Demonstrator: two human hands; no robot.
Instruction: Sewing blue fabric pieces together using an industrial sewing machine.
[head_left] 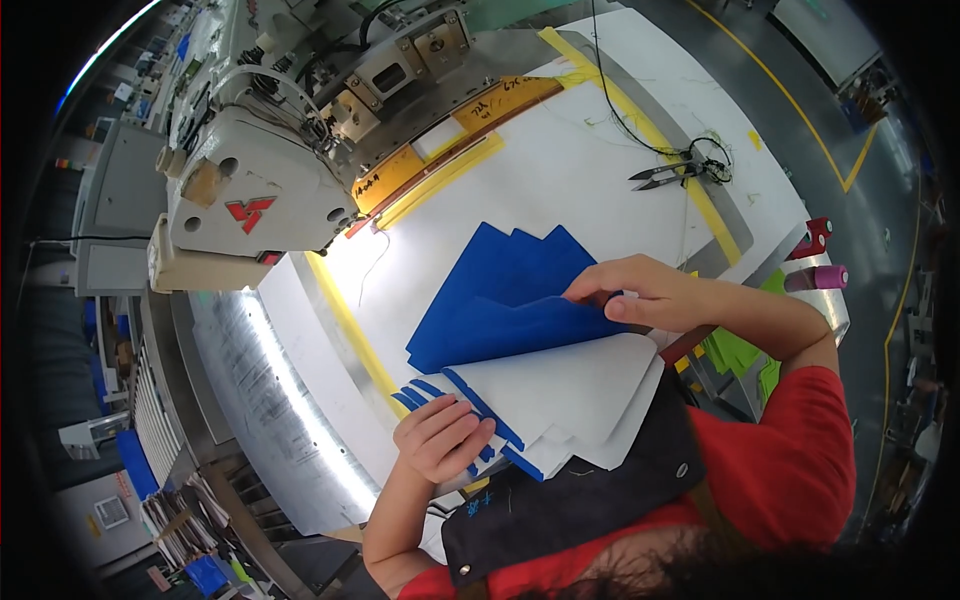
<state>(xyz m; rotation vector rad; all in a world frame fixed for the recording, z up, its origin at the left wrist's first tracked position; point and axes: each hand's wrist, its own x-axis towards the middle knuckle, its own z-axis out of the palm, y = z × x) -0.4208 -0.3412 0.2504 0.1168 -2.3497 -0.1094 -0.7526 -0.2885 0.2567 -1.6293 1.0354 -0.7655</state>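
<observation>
In front of me lies a stack of fabric pieces, blue on one face [500, 325] and white on the other [560, 390]. The layers curl over toward my body, so the white side shows nearest me, with several blue edge strips at the left. My left hand [440, 437] is closed on the near left edges of the layers, fingers curled on top. My right hand [650, 292] pinches the blue fabric's right edge between thumb and fingers. How many layers it grips is hidden.
A white sewing machine head [260, 190] stands at the left, beside a yellow guide bar [490, 108]. Thread snips [665, 172] with a black cord lie on the white table [590, 200] at the far right. Thread spools [815, 278] and green cloth [733, 352] are at the right edge.
</observation>
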